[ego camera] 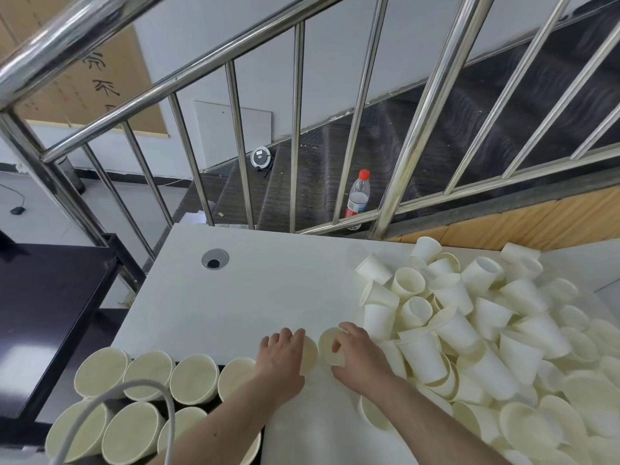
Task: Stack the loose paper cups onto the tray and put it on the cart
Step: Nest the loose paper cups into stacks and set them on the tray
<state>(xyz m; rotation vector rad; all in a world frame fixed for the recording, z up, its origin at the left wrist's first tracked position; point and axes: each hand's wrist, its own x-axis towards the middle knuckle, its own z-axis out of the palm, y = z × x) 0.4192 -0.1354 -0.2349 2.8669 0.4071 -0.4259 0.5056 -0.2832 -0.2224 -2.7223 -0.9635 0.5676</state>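
At the far left, a dark cart (50, 313) stands beside the white table (251, 290), its flat top surface level with or slightly below the table edge; a narrow gap separates the two. At the lower left, upright stacks of paper cups (141, 397) stand in rows on a dark tray (219, 402), which shows only as black strips between the cup rims and sits at the table's near-left corner. A pale cable (134, 391) arcs over these stacks in the foreground. Behind the tray, the table surface runs bare to its far edge, interrupted only by a round cable grommet (215, 259) near the far-left corner. The left hand (281, 357) rests just right of the tray, its fingers curled round a cup (308, 355) at the cup's left side. Just beside it, the right hand (359, 357) grips a second cup (330, 345), with the thumb inside the rim and the fingers round the outside wall; the two cups lie close together, and contact between them cannot be confirmed. To the right, a large heap of loose cups (469, 330) covers the table from the right hand to the right edge of the view, most lying tipped on their sides. Beyond the table's far edge, a steel railing (295, 135) borders a dark staircase, and a plastic bottle (358, 198) with a red cap stands behind the rail.
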